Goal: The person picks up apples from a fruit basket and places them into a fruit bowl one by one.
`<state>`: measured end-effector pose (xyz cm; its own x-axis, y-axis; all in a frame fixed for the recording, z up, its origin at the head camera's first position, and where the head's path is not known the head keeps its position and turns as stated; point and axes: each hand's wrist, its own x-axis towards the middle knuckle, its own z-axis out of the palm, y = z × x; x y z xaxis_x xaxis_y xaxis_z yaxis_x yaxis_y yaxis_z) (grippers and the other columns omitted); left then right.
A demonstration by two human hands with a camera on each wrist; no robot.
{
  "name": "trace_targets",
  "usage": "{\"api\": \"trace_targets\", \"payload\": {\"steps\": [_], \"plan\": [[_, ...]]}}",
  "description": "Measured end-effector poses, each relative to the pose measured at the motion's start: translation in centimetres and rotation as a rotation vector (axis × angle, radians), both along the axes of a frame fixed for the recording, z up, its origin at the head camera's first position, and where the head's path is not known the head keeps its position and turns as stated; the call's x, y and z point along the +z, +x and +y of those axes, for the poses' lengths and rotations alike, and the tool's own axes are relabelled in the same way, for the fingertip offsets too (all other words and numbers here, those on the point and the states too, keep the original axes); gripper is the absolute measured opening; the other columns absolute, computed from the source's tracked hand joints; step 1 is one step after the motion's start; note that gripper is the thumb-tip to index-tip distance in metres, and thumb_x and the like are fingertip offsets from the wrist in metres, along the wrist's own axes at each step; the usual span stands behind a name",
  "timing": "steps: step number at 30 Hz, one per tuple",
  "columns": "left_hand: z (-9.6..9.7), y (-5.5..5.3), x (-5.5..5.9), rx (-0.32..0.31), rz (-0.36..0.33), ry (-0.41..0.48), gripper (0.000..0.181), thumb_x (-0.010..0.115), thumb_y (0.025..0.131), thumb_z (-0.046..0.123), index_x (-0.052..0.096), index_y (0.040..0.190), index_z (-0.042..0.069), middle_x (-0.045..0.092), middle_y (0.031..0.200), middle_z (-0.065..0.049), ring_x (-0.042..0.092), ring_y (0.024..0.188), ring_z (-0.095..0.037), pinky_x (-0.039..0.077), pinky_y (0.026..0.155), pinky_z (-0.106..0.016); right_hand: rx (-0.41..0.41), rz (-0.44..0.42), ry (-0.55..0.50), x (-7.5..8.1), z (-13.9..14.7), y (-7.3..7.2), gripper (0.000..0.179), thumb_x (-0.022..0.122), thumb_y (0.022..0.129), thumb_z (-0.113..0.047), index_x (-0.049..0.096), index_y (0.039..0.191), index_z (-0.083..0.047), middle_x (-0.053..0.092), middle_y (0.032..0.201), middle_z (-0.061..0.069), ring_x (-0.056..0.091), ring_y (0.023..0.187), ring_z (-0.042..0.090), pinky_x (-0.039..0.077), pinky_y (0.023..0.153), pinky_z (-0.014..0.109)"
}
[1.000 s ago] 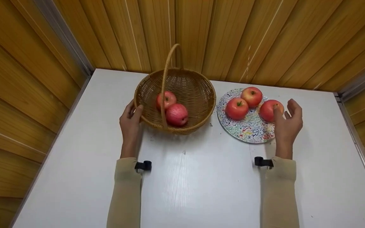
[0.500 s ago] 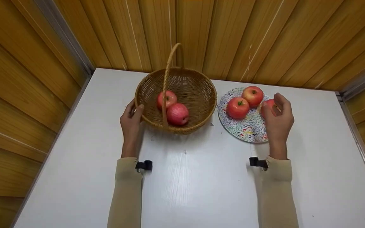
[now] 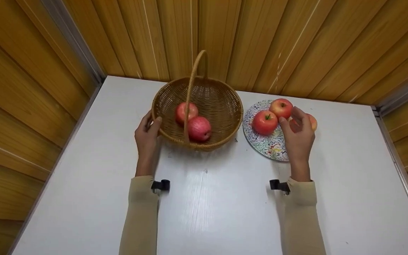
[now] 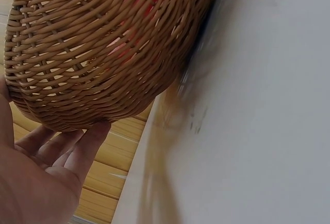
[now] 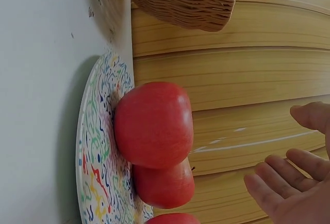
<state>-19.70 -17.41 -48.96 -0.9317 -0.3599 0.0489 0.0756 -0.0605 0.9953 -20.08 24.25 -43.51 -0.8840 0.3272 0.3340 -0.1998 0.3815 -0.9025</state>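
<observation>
A brown wicker basket [image 3: 221,108] with an upright arched handle stands on the table, holding two red apples [image 3: 200,128]. My left hand [image 3: 146,138] grips its left side, thumb over the rim and fingers against the outer weave [image 4: 103,54]. To the right lies a round plate [image 3: 270,146] with a multicoloured squiggle pattern. On it sit a front-left apple [image 3: 264,123], a rear apple [image 3: 281,107] and a right-hand apple [image 3: 312,122], partly hidden behind my right hand [image 3: 300,143]. That hand hovers over the plate, fingers loosely bent, holding nothing; the right wrist view shows it apart from the apples [image 5: 153,125].
The white table [image 3: 218,209] meets a wood-plank wall [image 3: 253,42] close behind the basket and plate. Another plank wall [image 3: 16,106] rises along the left edge. A narrow gap of table separates basket from plate. Each sleeve cuff carries a small black mount [image 3: 160,185].
My right hand has moved left across the plate, from beside the right-hand apple toward the other two. The basket's handle has shifted slightly right. My left hand keeps its place on the basket.
</observation>
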Motion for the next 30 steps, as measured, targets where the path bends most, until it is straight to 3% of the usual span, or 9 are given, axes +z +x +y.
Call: {"api": "trace_targets", "payload": {"steps": [6,14,21,26,30], "plan": [[-0.1,0.1,-0.2,0.008,0.000,0.019,0.053,0.068,0.106,0.034,0.058,0.154,0.016,0.062,0.148,-0.006,0.065,0.127,-0.023,0.059,0.096,-0.041,0.072,0.002,-0.068,0.3,-1.1,-0.1,0.054,0.077,0.100,-0.011,0.055,0.147,0.003,0.060,0.147,0.016,0.057,0.137,0.030,0.047,0.113,0.042],[-0.2,0.1,-0.1,0.013,0.018,-0.007,0.052,0.069,0.106,0.033,0.058,0.153,0.014,0.063,0.147,-0.007,0.066,0.124,-0.023,0.061,0.092,-0.037,0.190,0.026,-0.083,0.5,-3.6,-0.6,0.054,0.075,0.099,-0.003,0.054,0.148,0.006,0.059,0.147,0.018,0.057,0.137,0.030,0.045,0.115,0.050],[-0.1,0.0,0.0,0.004,0.008,-0.011,0.053,0.069,0.105,0.035,0.058,0.154,0.016,0.062,0.148,-0.006,0.066,0.125,-0.022,0.060,0.092,-0.035,0.279,0.013,-0.010,1.4,-5.8,-0.7,0.052,0.078,0.099,-0.009,0.058,0.146,0.001,0.062,0.145,0.015,0.059,0.135,0.024,0.048,0.113,0.047],[0.0,-0.1,0.1,-0.003,0.015,-0.015,0.053,0.069,0.105,0.036,0.058,0.154,0.017,0.061,0.148,-0.005,0.065,0.126,-0.021,0.060,0.093,-0.035,0.366,0.031,0.026,1.8,-7.1,-1.0,0.052,0.080,0.097,-0.011,0.061,0.144,0.002,0.064,0.143,0.017,0.062,0.132,0.028,0.049,0.110,0.054],[-0.1,-0.1,0.1,-0.001,0.009,-0.016,0.054,0.069,0.105,0.037,0.058,0.154,0.017,0.061,0.148,-0.005,0.065,0.126,-0.021,0.060,0.094,-0.036,0.433,0.010,0.076,2.0,-8.0,-1.4,0.053,0.080,0.098,-0.015,0.061,0.144,0.001,0.064,0.142,0.017,0.063,0.130,0.033,0.052,0.107,0.053]]}}
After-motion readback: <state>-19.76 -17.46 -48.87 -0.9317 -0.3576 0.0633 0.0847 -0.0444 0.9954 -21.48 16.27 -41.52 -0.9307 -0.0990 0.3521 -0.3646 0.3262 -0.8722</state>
